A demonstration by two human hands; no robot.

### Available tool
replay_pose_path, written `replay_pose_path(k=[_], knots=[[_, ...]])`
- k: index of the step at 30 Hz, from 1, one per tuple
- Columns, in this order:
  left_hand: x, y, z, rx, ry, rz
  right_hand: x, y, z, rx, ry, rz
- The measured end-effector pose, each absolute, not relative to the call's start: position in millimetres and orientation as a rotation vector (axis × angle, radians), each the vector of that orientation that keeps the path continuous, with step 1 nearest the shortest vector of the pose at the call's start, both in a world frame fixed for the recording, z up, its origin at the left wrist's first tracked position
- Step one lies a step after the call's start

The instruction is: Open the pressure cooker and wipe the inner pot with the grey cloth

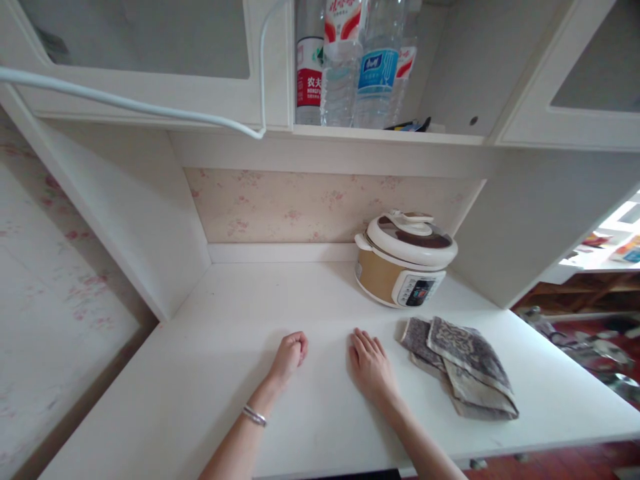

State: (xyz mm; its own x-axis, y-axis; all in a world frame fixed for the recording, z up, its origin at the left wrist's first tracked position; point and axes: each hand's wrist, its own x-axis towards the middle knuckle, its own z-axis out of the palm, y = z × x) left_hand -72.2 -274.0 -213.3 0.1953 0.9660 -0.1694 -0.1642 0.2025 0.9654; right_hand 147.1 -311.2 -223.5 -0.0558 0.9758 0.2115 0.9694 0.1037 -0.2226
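Observation:
My left hand rests on the white countertop as a loosely curled fist, with a silver bracelet on its wrist. Nothing shows between its fingers. Palm down on the same surface lies my right hand, its fingers stretched out and holding nothing. Just right of it is a folded grey-brown patterned towel, apart from the hand. Beyond the towel, at the back right of the counter, stands a gold and white electric cooker with its lid on.
Overhead, an open cupboard shelf holds several water bottles. A white cable hangs across the upper left cabinet door. Side panels bound the counter left and right. Floral wallpaper covers the back wall.

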Motion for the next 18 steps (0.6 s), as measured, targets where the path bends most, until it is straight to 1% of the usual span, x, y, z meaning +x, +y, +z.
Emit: replay_pose_path(k=[11,18], knots=[[-70.4,-268.3,-211.4,1.035,0.999,0.967,149.2,-308.7,-225.5,-1.888,-2.049,0.008],[-77.1,-263.7,-213.1,0.849,0.858,1.015,149.7,-309.0,-224.3,-1.895,-2.039,0.005]])
